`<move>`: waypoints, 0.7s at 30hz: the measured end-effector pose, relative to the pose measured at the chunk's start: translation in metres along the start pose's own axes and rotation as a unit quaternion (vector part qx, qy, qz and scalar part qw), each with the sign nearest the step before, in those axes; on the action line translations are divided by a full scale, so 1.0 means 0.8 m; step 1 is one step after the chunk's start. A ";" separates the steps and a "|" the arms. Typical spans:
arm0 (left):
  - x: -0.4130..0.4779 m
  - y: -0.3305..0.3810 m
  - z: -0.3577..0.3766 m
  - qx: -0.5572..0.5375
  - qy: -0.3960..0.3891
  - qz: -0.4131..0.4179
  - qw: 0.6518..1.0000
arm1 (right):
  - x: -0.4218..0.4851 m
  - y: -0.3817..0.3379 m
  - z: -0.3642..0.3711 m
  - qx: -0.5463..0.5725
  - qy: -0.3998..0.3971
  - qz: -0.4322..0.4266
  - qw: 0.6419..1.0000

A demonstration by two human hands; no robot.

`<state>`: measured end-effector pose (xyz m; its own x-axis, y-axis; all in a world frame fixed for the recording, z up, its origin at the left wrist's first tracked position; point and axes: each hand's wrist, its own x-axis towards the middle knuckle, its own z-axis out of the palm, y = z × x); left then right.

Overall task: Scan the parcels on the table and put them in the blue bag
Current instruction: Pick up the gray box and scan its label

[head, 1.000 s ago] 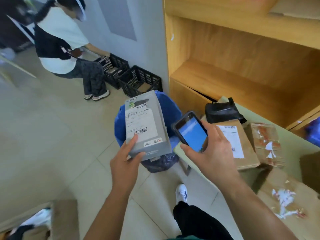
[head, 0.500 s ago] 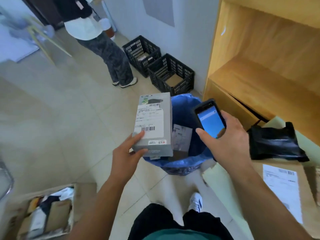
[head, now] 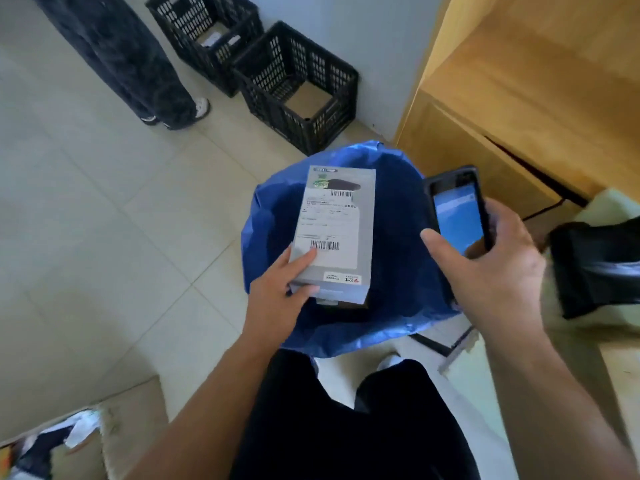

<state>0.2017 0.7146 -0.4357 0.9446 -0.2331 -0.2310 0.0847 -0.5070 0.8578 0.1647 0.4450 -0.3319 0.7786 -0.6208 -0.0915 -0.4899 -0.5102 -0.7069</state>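
Floor: pale tiles, seen from above; wooden shelf unit at the far right of the blue bag
Blue bag: mouth open wide, standing on the floor in front of the person's legs; inside dark, contents not clear
Grey box: held over the bag's mouth, label side up, two barcodes showing
Left hand: grips the box's near end, thumb lying across the label, fingers wrapped under the lower edge
Right hand: closed around a phone just right of the bag, thumb stretched toward its left edge, screen lit blue
Black pouch: right of the bag, on a pale green table
Two black crates: beyond the bag, against the wall
Another person's legs: beyond the bag, to the left
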 end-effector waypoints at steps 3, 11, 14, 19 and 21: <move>0.046 -0.061 0.041 -0.005 -0.010 -0.002 1.000 | 0.021 0.025 0.061 0.009 0.009 0.011 1.000; 0.105 -0.146 0.128 -0.077 -0.008 -0.004 0.997 | 0.050 0.082 0.151 0.030 0.067 0.034 0.997; 0.128 -0.167 0.167 -0.047 -0.103 0.026 0.993 | 0.053 0.096 0.156 0.032 0.096 0.035 0.994; 0.146 -0.155 0.179 0.007 -0.129 -0.002 0.992 | 0.044 0.098 0.143 0.014 0.105 0.065 0.992; 0.145 -0.140 0.161 0.012 -0.094 0.010 0.995 | 0.037 0.091 0.133 0.010 0.107 0.078 0.991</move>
<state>0.2612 0.6377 -0.6176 0.8699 -0.3933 -0.2976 0.0564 -0.5200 0.8523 0.1936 0.4529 -0.4611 0.5923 -0.8040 -0.0521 -0.5882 -0.3873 -0.7099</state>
